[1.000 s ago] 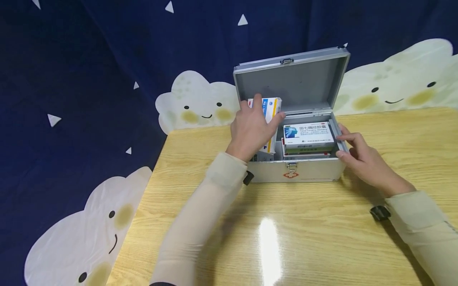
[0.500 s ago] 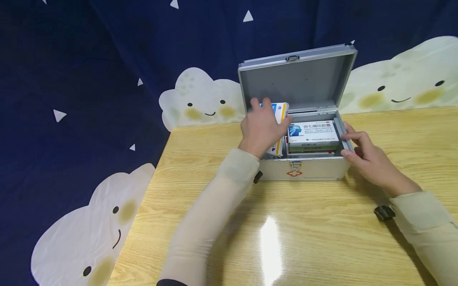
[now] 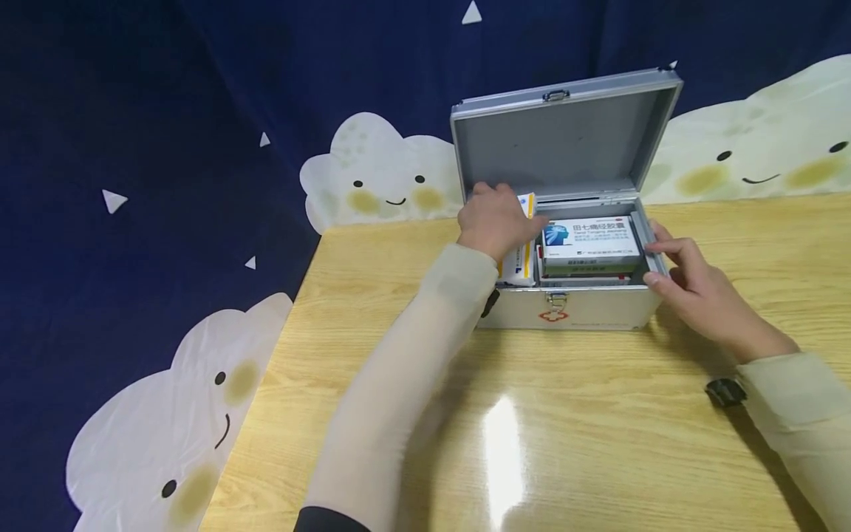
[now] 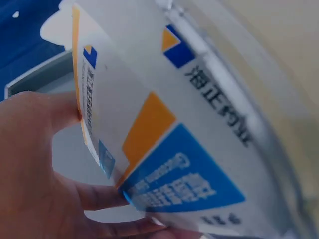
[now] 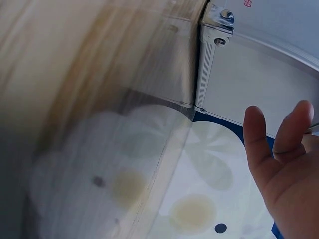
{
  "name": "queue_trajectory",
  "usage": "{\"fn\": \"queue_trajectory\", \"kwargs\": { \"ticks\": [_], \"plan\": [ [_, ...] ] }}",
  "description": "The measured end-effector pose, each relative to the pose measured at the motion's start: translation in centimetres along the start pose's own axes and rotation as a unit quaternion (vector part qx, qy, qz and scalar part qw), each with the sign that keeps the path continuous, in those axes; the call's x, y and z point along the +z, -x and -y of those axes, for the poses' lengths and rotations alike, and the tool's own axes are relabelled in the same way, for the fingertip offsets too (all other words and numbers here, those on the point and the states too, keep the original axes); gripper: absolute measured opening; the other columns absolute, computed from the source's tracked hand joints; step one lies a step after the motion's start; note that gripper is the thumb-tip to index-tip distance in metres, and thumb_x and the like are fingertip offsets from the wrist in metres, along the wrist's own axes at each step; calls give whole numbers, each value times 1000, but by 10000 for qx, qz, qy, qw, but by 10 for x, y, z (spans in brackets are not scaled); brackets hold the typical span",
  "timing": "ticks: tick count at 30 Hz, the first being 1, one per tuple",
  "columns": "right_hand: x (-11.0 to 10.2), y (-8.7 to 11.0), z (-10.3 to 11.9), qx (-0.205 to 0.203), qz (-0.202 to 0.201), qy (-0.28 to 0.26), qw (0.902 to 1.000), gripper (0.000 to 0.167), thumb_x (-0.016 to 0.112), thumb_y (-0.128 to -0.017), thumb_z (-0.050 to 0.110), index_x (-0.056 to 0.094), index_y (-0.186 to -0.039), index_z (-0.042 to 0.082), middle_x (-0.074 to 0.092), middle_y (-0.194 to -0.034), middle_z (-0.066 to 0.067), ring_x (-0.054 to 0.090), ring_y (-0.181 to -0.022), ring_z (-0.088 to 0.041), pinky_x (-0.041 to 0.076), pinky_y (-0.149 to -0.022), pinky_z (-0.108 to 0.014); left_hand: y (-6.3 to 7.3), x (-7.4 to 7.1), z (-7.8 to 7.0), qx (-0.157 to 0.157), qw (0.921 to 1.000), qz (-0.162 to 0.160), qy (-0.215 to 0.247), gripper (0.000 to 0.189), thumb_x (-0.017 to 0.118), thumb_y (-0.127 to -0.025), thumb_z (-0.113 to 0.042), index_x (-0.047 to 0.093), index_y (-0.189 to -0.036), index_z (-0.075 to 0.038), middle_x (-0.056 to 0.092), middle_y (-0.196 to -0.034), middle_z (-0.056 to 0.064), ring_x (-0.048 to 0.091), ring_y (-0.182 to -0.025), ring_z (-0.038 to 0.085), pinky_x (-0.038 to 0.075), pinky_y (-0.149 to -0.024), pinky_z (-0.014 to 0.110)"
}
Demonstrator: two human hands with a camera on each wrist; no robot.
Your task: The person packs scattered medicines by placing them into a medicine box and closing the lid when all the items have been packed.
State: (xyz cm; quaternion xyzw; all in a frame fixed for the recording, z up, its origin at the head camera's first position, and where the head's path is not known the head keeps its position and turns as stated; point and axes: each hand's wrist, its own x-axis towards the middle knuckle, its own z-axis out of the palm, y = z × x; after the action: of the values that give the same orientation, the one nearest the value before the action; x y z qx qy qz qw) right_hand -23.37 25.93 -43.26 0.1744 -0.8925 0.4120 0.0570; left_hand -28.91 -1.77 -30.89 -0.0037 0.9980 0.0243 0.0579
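Note:
An aluminium first-aid case (image 3: pixel 598 314) with a red cross stands on the wooden table, its lid (image 3: pixel 558 151) raised. My left hand (image 3: pixel 495 222) grips a white medicine box (image 3: pixel 521 258) with orange and blue print, inside the case's left part. Close up in the left wrist view, that medicine box (image 4: pixel 124 89) has the thumb at one side and fingers underneath. My right hand (image 3: pixel 698 288) holds the case's right rim between thumb and forefinger. Some of its other fingers (image 5: pixel 256 134) show beside the case's side wall in the right wrist view.
A white-and-green medicine box (image 3: pixel 592 240) lies flat in the case's right part, on top of other boxes. Behind the table (image 3: pixel 585 414) hangs a dark blue cloth (image 3: pixel 166 111) with cloud and triangle shapes. The table's left edge is in view.
My left hand has lowered the medicine box from standing above the rim to deeper in the case's left part. My right hand stays at the right rim. The head view has shifted slightly.

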Motion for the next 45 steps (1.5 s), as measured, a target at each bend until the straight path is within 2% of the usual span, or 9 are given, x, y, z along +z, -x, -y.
{"fn": "queue_trajectory", "kwargs": {
  "ticks": [11, 17, 21, 23, 26, 29, 34, 38, 45],
  "plan": [
    [1, -1, -1, -24, -69, 60, 10000, 45, 53, -102, 22, 37, -141, 8, 17, -165, 15, 37, -140, -15, 26, -87, 8, -11, -4, 0, 105, 9987, 497, -45, 65, 51, -87, -73, 66, -121, -20, 54, -136, 2, 51, -115, 13, 53, -88, 28],
    [1, -1, 2, 83, 23, 102, 9999, 46, 52, -102, 23, 35, -143, 10, 15, -165, 18, 37, -141, -29, 24, -87, 8, -10, -8, 2, 235, 9962, 813, -185, 71, 52, -86, -74, 61, -133, -22, 47, -147, 3, 47, -127, 13, 49, -100, 28],
    [2, -1, 3, 104, 92, 71, 9999, 47, 51, -103, 23, 33, -144, 9, 12, -165, 20, 30, -147, -28, 22, -90, 8, -11, -9, 2, 383, 9922, 1138, -321, 52, 52, -88, -73, 66, -98, -24, 59, -118, -3, 56, -108, 9, 51, -88, 25],
    [2, -1, 3, 106, 108, 53, 9999, 46, 51, -103, 22, 32, -143, 8, 11, -165, 19, 27, -149, -26, 21, -91, 7, -10, -10, 3, 466, 9890, 1352, -370, 48, 50, -89, -72, 63, -92, -25, 60, -111, -6, 56, -98, 7, 50, -82, 24],
    [2, -1, 3, 118, 126, 64, 9998, 46, 50, -103, 22, 32, -143, 8, 9, -165, 18, 24, -150, -23, 20, -93, 8, -11, -12, 3, 444, 9841, 1682, -359, 54, 48, -90, -72, 65, -117, -27, 59, -127, -6, 55, -103, 7, 50, -87, 23],
    [1, -1, 3, 137, 121, 90, 9998, 46, 50, -103, 23, 32, -143, 8, 10, -165, 18, 25, -149, -24, 20, -93, 8, -13, -15, 1, 269, 9800, 1932, -389, 69, 47, -89, -73, 50, -144, -33, 49, -148, -8, 52, -120, 6, 48, -99, 23],
    [1, 0, 2, 159, 90, 43, 9998, 46, 51, -103, 22, 32, -144, 8, 11, -166, 15, 26, -148, -23, 25, -105, 0, -15, -14, -5, 52, 9775, 1993, -692, 74, 47, -87, -76, 47, -147, -31, 47, -151, -8, 52, -124, 6, 48, -100, 21],
    [2, 0, 3, 206, 111, -14, 9997, 46, 51, -103, 22, 32, -143, 9, 11, -166, 15, 23, -150, -22, 22, -101, 3, -16, -12, -7, -19, 9756, 2005, -899, 75, 45, -87, -78, 49, -145, -31, 47, -151, -8, 51, -125, 5, 47, -100, 20],
    [1, -2, 5, 261, 147, 85, 9995, 47, 51, -103, 24, 31, -144, 11, 9, -164, 22, 24, -150, -35, 20, -97, 4, -19, -14, -3, 86, 9755, 2101, -651, 75, 49, -88, -73, 48, -146, -27, 51, -147, -6, 53, -121, 6, 47, -101, 21]
  ]
}}
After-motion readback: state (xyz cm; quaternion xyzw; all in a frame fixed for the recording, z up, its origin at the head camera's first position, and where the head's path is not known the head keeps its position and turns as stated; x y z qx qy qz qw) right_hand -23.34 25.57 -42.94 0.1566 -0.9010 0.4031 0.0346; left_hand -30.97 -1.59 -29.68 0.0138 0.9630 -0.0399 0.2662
